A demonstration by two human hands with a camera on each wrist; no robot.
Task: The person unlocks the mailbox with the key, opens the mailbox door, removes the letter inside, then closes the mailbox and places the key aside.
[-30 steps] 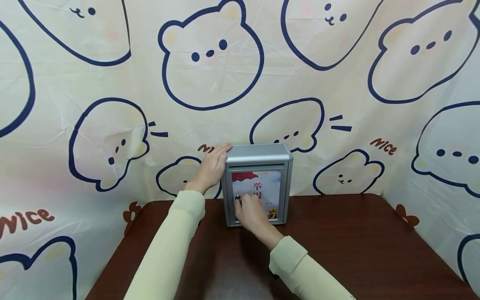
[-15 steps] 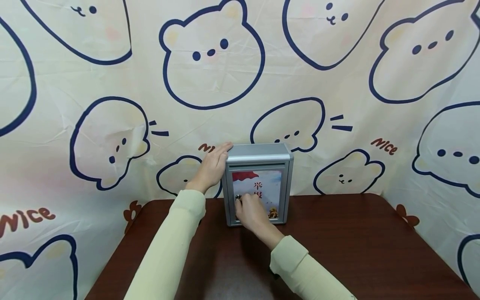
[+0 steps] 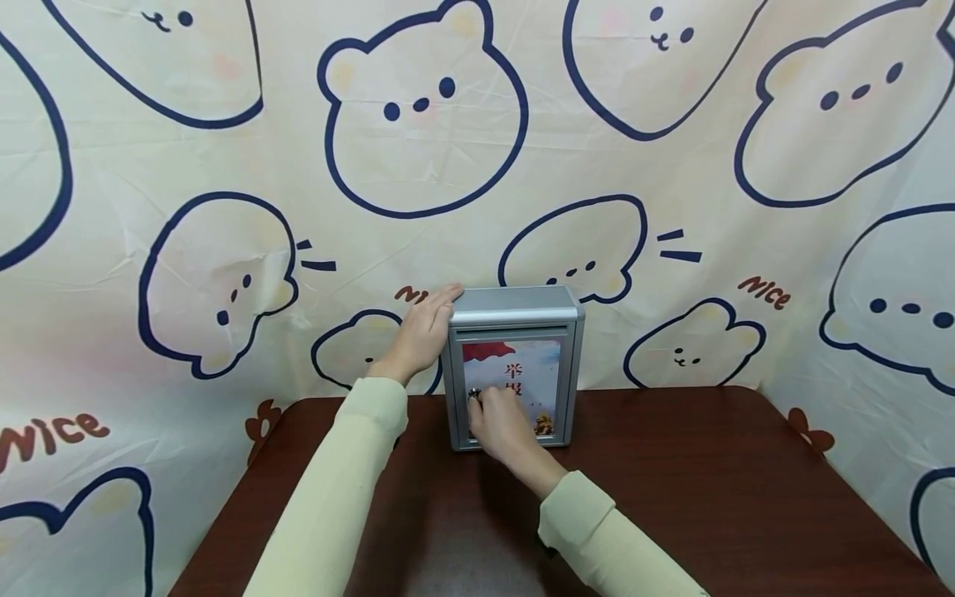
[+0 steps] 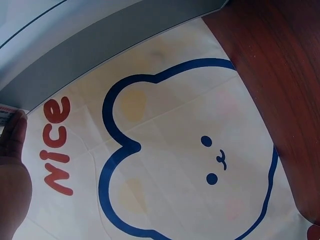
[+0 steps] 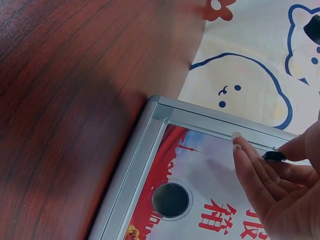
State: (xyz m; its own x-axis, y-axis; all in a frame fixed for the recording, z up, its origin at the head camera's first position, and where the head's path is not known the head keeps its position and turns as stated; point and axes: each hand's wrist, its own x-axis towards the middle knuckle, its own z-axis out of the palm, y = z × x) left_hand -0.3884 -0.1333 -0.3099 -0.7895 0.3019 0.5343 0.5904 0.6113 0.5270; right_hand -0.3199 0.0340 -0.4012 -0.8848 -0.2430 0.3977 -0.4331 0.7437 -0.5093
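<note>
A silver-grey metal suggestion box [image 3: 515, 308] stands upright on the table, its front panel printed with red Chinese characters. Against its upper left side rests my left hand [image 3: 416, 338], fingers stretched to the top edge; the left wrist view catches only part of this hand [image 4: 14, 187] beside the box's grey side [image 4: 115, 52]. At the left edge of the front panel my right hand [image 3: 503, 423] pinches a small key with a black head [image 5: 274, 156] between thumb and forefinger. The key meets the panel's frame; its tip and the lock are hardly visible.
The dark red-brown table [image 3: 671, 489] reaches back to a cream cloth backdrop [image 3: 418, 166] with bear drawings. A dark round disc [image 5: 171, 200] sits low on the box's front panel. Under the box's top edge runs a narrow slot [image 3: 511, 332].
Both hands keep their places on the box, and the box stands where it was. Only a very slight shift of the head view shows.
</note>
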